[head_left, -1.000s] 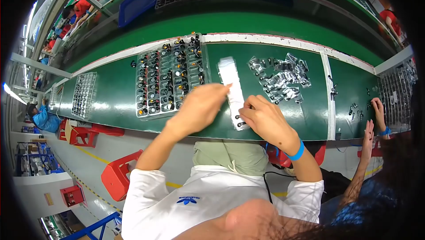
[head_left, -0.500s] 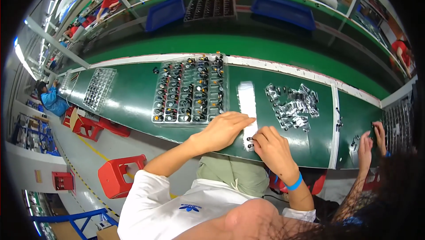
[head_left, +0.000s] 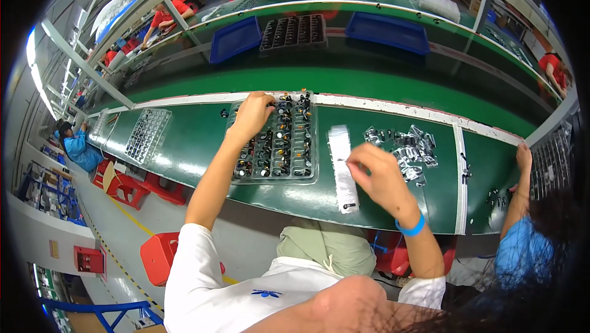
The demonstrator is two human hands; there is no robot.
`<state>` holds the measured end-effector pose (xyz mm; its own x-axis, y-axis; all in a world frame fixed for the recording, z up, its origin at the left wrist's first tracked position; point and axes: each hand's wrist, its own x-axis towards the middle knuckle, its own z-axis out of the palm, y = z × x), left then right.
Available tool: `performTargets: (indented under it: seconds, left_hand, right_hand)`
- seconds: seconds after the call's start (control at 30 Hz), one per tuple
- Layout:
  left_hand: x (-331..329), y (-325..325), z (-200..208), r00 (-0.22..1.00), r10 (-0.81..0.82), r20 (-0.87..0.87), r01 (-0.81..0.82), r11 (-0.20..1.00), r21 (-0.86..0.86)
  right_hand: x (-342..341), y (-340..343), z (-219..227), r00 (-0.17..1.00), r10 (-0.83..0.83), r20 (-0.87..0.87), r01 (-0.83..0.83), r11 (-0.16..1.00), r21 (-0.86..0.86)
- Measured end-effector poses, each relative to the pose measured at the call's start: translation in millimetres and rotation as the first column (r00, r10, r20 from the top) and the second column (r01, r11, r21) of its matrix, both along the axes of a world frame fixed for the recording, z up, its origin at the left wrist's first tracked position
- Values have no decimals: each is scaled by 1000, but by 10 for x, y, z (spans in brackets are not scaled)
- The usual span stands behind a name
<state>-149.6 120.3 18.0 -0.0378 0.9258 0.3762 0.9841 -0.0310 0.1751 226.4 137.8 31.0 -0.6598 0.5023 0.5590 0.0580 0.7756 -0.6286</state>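
A clear plastic tray (head_left: 276, 179) holds rows of small black parts with orange and silvery ends. My left hand (head_left: 251, 115) reaches over its far left part, fingers bent together; what they hold, if anything, is hidden. To the tray's right lies a long white strip (head_left: 344, 187), with a small black part (head_left: 349, 206) at its near end. My right hand (head_left: 378, 166) hovers at the strip's right edge, fingertips drawn together over its middle. Whatever sits in that pinch is too small to name. Right of the strip is a pile of small clear-wrapped black parts (head_left: 413, 152).
A white divider (head_left: 460, 176) crosses the green bench on the right, with a co-worker's arm (head_left: 522, 185) beyond. Another clear tray (head_left: 147, 135) lies at left. Blue trays (head_left: 388, 32) stand past the raised white ledge (head_left: 381, 105). A red stool (head_left: 161, 259) is below.
My left hand has gone from the strip up and left to the far part of the tray. My right hand has risen from the strip's near end, where one black part fewer shows.
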Motion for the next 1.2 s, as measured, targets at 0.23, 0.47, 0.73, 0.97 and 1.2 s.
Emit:
performTargets:
  seconds: [0.23, 0.47, 0.73, 0.97, 1.2]
  left_hand:
    - [-132, 198, -188, 995, 2, -105, -7, 999, -49]
    - [-40, 58, 29, 991, 95, -99, -89, 994, 62]
    - [1281, -251, 155, 797, -346, 495, 202, 925, 321]
    - [1431, -358, -120, 791, -418, 446, 249, 887, 390]
    - [1429, -365, -108, 795, -465, 390, 281, 851, 444]
  right_hand:
    - [-266, 455, 70, 989, 11, -148, -39, 981, -191]
    - [-237, 528, -258, 974, -103, -204, 44, 960, -275]
    - [-211, 321, -133, 950, -168, -263, 69, 935, -349]
    - [-288, 245, -204, 964, -81, -252, 30, 979, -201]
    - [-297, 207, -188, 984, -56, -168, 19, 976, -216]
